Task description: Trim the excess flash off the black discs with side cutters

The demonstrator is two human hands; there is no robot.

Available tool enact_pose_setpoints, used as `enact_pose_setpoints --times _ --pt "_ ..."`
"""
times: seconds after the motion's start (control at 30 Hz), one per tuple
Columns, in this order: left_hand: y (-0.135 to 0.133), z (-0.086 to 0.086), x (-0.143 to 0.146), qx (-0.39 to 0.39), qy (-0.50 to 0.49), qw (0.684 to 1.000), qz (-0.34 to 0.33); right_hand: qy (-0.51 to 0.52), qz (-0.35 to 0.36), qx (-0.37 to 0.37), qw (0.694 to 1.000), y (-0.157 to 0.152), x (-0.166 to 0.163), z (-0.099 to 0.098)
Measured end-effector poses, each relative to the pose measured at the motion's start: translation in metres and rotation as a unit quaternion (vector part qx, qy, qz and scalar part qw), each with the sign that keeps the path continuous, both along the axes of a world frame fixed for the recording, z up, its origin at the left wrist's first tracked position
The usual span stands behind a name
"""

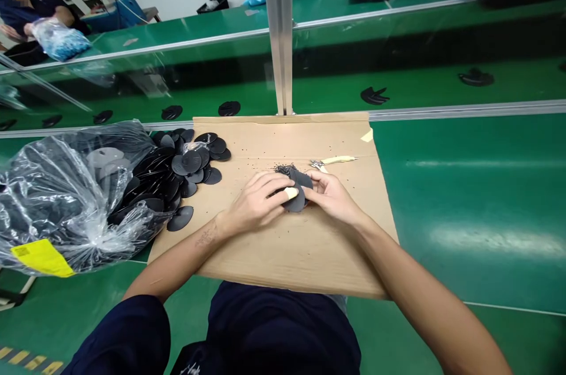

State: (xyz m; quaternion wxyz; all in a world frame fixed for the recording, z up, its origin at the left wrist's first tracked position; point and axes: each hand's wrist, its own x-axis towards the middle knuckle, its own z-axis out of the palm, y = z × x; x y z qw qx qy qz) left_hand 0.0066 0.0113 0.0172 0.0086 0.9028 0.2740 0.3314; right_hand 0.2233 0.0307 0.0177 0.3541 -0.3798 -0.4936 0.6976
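Observation:
My left hand (259, 203) and my right hand (331, 197) meet over a sheet of cardboard (292, 245), both closed on one black round plastic part (297, 192). A pale cot covers the tip of a left finger pressed on the part. Small black shavings (283, 169) lie just beyond the part. A pale-handled cutter (332, 161) rests on the cardboard a little past my right hand. To the left, a heap of the same black parts (186, 165) spills from a clear plastic bag (75, 198).
The cardboard lies on a green bench (469, 210). Beyond it runs a green conveyor (420, 86) carrying several black parts, with a metal post (278, 33) standing at its edge. Other people's arms work at the far left and far right with bags.

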Motion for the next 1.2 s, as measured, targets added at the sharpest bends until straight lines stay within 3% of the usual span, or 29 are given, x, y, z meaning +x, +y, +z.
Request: enact_pose_setpoints --times 0.1,0.17,0.23,0.33,0.63,0.83,1.2 --pt "-0.002 -0.004 0.001 -0.005 -0.087 0.996 0.023 -0.008 0.006 0.014 1.0 -0.001 -0.002 -0.002" --pt "-0.003 -0.004 0.0 -0.091 -0.17 0.979 0.061 -0.004 0.004 0.011 1.0 -0.003 -0.003 -0.003" --pt "-0.004 -0.005 0.0 -0.209 -0.244 0.943 0.092 -0.002 -0.004 0.003 1.0 -0.004 -0.004 -0.003" --pt "-0.004 -0.008 0.002 -0.314 -0.279 0.902 0.102 -0.004 -0.007 0.0 1.0 -0.006 -0.004 -0.003" --pt "-0.003 -0.012 0.01 -0.274 -0.232 0.924 0.13 -0.005 -0.018 0.023 1.0 -0.007 -0.007 -0.007" --pt "-0.006 -0.017 0.014 -0.348 -0.243 0.898 0.113 -0.018 -0.033 0.051 0.998 -0.011 -0.01 -0.006" --pt "-0.012 -0.018 0.019 -0.356 -0.269 0.887 0.117 -0.063 -0.051 0.12 0.99 -0.019 -0.013 -0.009"
